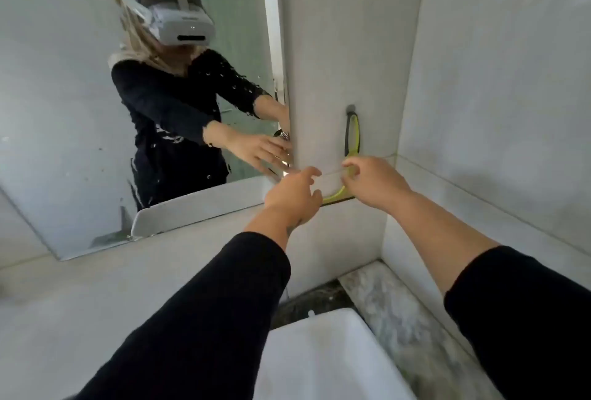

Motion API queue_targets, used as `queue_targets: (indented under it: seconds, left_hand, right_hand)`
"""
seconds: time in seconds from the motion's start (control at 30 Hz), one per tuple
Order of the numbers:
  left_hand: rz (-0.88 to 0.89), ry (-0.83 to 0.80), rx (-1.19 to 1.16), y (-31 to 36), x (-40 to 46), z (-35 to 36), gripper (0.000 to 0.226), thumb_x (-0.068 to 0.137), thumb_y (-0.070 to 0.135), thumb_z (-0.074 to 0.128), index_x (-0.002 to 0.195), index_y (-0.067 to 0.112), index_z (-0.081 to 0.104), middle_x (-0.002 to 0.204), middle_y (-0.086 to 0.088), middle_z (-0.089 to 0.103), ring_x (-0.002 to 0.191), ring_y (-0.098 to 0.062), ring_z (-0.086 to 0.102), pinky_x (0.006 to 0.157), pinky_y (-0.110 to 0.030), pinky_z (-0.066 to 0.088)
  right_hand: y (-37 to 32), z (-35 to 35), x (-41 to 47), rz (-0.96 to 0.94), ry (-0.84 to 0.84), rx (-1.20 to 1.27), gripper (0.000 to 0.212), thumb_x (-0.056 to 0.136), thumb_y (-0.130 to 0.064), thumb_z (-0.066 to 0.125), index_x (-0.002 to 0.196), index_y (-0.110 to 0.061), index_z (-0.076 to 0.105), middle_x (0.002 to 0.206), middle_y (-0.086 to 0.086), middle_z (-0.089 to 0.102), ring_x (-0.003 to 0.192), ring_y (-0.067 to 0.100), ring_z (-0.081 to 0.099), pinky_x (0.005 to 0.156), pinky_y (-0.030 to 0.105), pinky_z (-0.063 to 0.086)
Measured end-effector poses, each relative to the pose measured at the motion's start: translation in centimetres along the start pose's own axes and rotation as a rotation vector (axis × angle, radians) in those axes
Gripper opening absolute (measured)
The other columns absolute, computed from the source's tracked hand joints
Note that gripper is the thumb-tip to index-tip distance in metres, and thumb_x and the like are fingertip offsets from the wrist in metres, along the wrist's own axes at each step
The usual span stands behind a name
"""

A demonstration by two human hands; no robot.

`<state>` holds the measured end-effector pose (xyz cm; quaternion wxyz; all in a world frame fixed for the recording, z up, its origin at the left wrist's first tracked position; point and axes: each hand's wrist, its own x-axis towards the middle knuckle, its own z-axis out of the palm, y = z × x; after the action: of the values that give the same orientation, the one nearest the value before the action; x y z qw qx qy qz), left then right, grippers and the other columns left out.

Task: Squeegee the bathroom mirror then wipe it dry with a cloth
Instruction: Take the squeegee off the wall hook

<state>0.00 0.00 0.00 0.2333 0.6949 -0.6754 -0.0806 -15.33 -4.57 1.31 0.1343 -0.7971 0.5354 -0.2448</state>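
Note:
The bathroom mirror fills the left wall, speckled with droplets, and reflects a person wearing a headset. A squeegee with a black and lime-green loop handle hangs from a hook on the white wall column to the right of the mirror. Its green lower end shows between my hands. My right hand pinches the green handle at its lower part. My left hand reaches in beside it with fingers apart, holding nothing. I see no cloth.
A white shelf runs along the mirror's lower edge. A white sink sits below my arms, set in a marbled countertop. White tiled walls close in the corner on the right.

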Motion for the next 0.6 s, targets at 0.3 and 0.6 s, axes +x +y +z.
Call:
queue_targets:
  seconds: [0.3,0.6]
  left_hand:
    - [0.046,0.17,-0.288,2.3,5.4,7.8,0.06,0.093,0.015,0.047,0.146,0.03,0.021,0.138,-0.004,0.05,0.122,-0.024,0.052,0.092,-0.044,0.049]
    - [-0.018,0.358,-0.396,3.2,5.7,11.3,0.06,0.096,0.02,0.045,0.146,0.035,0.015,0.13,-0.002,0.053,0.098,-0.024,0.063,0.061,-0.035,0.048]
  right_hand:
    - [2.6,1.6,7.4,0.042,0.345,0.292,0.065,0.087,-0.026,0.064,0.142,-0.033,0.03,0.121,0.011,0.054,0.112,0.028,0.055,0.093,0.037,0.044]
    - [2.6,2.9,8.5,0.005,0.437,0.489,0.057,0.082,-0.013,0.067,0.129,-0.032,0.041,0.088,0.0,0.052,0.087,0.027,0.059,0.082,0.04,0.05]
